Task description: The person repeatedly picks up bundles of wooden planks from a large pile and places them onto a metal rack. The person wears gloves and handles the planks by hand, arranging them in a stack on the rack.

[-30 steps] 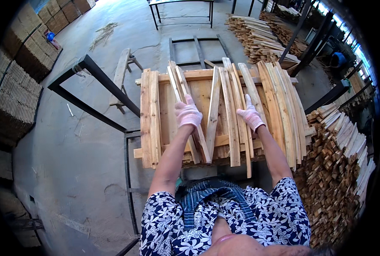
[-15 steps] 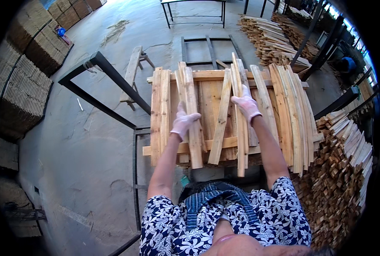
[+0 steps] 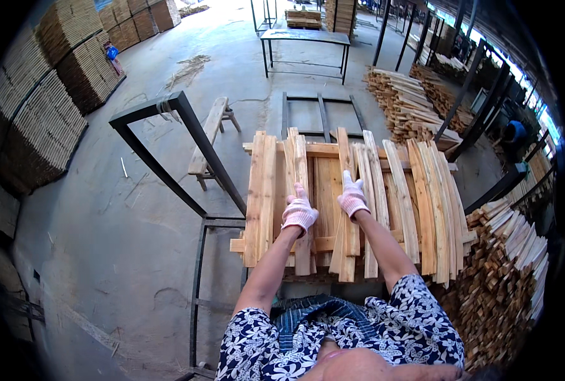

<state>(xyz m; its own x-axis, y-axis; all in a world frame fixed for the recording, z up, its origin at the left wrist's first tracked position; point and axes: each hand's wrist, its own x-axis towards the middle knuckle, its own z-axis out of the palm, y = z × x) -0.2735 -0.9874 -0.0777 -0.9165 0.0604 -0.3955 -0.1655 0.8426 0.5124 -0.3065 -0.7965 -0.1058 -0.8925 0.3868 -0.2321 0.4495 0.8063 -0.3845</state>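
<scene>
Pale wooden slats (image 3: 400, 197) lie side by side across two wooden crosspieces (image 3: 323, 150). My left hand (image 3: 300, 213), in a whitish knitted glove, grips a pair of slats (image 3: 302, 254) left of the middle, its thumb out to the right. My right hand (image 3: 353, 198), gloved likewise, is closed over another slat (image 3: 344, 149) near the middle, thumb on its left side. Under that slat's near end, a slightly slanted slat (image 3: 337, 257) shows. Between my hands, a gap exposes boards beneath. The fingers' undersides are hidden.
A black metal frame (image 3: 149, 108) rises left of the slats, beside a wooden bench (image 3: 209, 136). Stacked short wood pieces (image 3: 485, 273) stand at the right. Farther off are a metal table (image 3: 304, 38), tall wood stacks (image 3: 47, 120) and a person in blue (image 3: 517, 132).
My right hand and its slat have moved left, over the slanted slat, narrowing the gap between my hands. The head view has tilted up, showing more of the far floor.
</scene>
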